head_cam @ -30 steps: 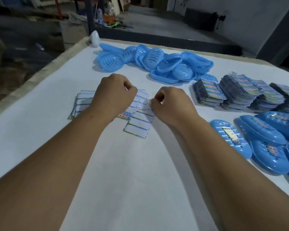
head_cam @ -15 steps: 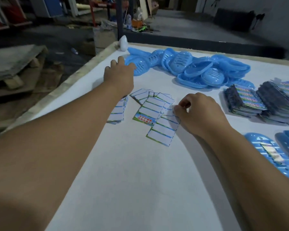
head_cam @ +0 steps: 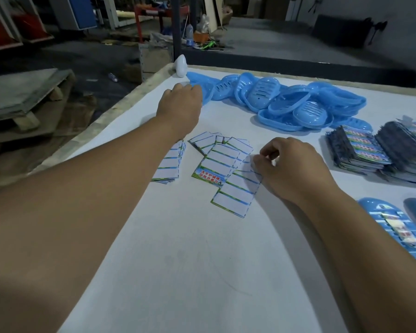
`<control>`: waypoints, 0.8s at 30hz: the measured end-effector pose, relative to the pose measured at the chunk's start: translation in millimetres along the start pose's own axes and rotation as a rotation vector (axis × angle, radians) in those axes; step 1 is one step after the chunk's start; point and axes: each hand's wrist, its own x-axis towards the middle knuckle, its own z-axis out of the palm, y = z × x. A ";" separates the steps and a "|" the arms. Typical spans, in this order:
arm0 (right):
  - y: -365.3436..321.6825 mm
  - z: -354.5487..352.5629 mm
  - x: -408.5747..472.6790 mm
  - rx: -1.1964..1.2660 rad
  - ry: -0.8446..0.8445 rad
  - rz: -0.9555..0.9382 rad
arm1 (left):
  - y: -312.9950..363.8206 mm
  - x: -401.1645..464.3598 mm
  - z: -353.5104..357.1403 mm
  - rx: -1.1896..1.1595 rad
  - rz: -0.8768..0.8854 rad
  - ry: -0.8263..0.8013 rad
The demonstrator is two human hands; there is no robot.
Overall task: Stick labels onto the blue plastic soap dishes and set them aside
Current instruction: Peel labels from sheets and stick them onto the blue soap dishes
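Head view: the white table (head_cam: pixel 202 272) is seen from above, with both bare forearms stretched across it. The largest group on it, a heap of unlabelled blue soap dishes (head_cam: pixel 298 102), is spread along the far side; stacks of fresh label sheets (head_cam: pixel 360 150) are piled to the right, and already labelled dishes (head_cam: pixel 394 227) are set aside at the near right edge. Spent backing sheets (head_cam: pixel 226 162) are fanned out in the middle, between the two hands.

The step in hand is judged to be the fetching of the next dish while a peeled label is kept ready. The left hand (head_cam: pixel 180 102) is extended far forward, palm down, its fingers reaching the nearest dish (head_cam: pixel 202 91) at the left end of the heap; whether that dish is already grasped cannot be told, since the fingertips are hidden behind the knuckles. The right hand (head_cam: pixel 288 164) is curled over the edge of the backing sheets, thumb and forefinger pinched together on what appears to be a small label (head_cam: pixel 250 159); little of it is shown.

Next, one dish would have to be drawn out of the nested heap without dragging its neighbours, brought to the centre, and the label pressed flat on it.
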 end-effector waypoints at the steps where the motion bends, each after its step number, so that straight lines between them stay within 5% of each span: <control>1: -0.7 -0.6 0.1 0.010 0.010 0.004 | 2.3 -3.0 -5.1 -0.116 -0.026 0.024; 9: 1.1 -6.3 -2.3 0.246 0.180 -0.041 | 53.5 -43.8 -59.2 -0.870 -0.294 -0.006; 14: 4.7 -19.8 -6.9 0.197 0.088 -0.187 | 84.3 -71.0 -67.6 -1.204 -0.492 -0.123; 24: 14.2 -35.0 -8.1 0.174 -0.070 -0.176 | 92.2 -90.9 -58.2 -1.187 -0.527 -0.224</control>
